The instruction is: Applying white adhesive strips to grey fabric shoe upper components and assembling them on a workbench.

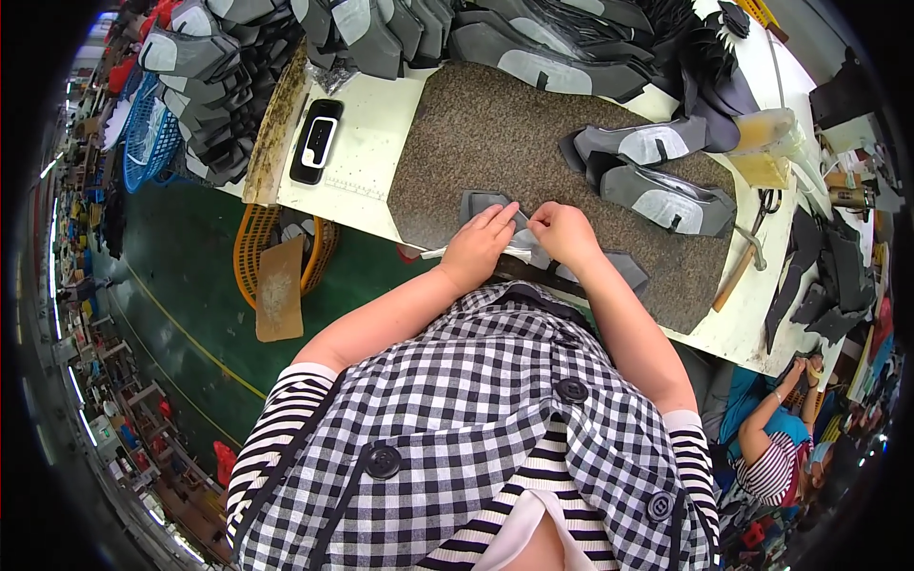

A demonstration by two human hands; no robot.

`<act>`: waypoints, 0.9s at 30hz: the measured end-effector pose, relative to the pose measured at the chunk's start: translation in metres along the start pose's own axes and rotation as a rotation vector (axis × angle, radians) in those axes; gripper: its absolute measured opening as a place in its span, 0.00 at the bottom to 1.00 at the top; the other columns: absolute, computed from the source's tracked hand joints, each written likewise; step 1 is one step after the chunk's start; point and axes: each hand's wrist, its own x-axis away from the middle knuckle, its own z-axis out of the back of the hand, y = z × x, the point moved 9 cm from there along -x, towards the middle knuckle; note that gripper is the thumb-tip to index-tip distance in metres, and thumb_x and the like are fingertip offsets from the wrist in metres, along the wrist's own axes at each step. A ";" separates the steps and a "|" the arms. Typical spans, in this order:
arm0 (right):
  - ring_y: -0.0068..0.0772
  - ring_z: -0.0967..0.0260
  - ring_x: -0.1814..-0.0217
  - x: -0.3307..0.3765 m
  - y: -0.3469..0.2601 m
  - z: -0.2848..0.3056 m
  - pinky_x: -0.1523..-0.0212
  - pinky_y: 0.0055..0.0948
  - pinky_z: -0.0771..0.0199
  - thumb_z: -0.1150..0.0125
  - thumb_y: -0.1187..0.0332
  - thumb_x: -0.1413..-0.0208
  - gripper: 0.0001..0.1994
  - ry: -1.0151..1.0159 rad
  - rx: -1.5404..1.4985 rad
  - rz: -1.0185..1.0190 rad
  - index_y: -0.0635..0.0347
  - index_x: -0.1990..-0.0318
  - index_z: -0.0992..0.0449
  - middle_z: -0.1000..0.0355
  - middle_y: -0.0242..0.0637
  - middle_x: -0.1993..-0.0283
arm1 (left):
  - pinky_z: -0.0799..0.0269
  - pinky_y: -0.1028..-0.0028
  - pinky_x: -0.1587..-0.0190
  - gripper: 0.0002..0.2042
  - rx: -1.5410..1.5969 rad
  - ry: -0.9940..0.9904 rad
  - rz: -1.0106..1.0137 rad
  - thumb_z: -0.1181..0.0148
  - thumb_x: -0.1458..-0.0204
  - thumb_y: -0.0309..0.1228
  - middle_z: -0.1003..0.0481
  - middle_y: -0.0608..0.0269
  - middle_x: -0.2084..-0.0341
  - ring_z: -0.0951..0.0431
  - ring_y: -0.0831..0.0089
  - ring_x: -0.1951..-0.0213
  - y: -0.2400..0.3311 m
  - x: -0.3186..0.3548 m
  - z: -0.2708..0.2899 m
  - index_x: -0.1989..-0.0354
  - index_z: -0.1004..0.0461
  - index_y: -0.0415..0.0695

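At the near edge of the brown mat (495,124) lies a dark grey shoe upper piece (484,202), partly covered by my hands. My left hand (479,249) lies flat on it with fingers stretched out. Close beside, my right hand (566,234) pinches its edge between thumb and forefinger; the exact spot is hidden. A grey end of a piece (624,270) shows past my right wrist. Two more shoe uppers, an upper one (657,143) and a lower one (666,202), each with a light grey patch, rest on the mat to the right.
Stacked shoe uppers (547,67) line the back. A phone (317,141) lies left on the white table (367,157). On the right are a hammer (738,271), scissors (764,205) and dark scraps (838,281). An orange basket (249,252) stands below left; another person (776,447) works at right.
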 end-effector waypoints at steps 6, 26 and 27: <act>0.47 0.25 0.60 0.008 0.004 0.006 0.58 0.41 0.26 0.40 0.65 0.50 0.07 0.032 0.017 0.049 0.57 0.68 0.20 0.23 0.44 0.66 | 0.33 0.66 0.43 0.18 -0.049 -0.054 -0.029 0.51 0.51 0.25 0.32 0.60 0.42 0.31 0.59 0.44 0.002 -0.004 -0.006 0.49 0.28 0.41; 0.36 0.25 0.70 0.092 0.129 0.064 0.66 0.33 0.26 0.35 0.62 0.50 0.09 0.503 -0.204 -0.182 0.58 0.68 0.19 0.23 0.39 0.71 | 0.36 0.60 0.46 0.25 -0.185 -0.034 -0.018 0.50 0.51 0.27 0.32 0.58 0.45 0.31 0.58 0.48 0.018 -0.014 -0.002 0.41 0.32 0.48; 0.36 0.25 0.70 0.091 0.129 0.063 0.66 0.33 0.26 0.34 0.62 0.51 0.09 0.489 -0.201 -0.194 0.57 0.68 0.19 0.23 0.38 0.71 | 0.36 0.60 0.47 0.24 -0.193 -0.003 0.002 0.50 0.52 0.27 0.32 0.58 0.45 0.31 0.59 0.48 0.020 -0.015 0.001 0.42 0.32 0.47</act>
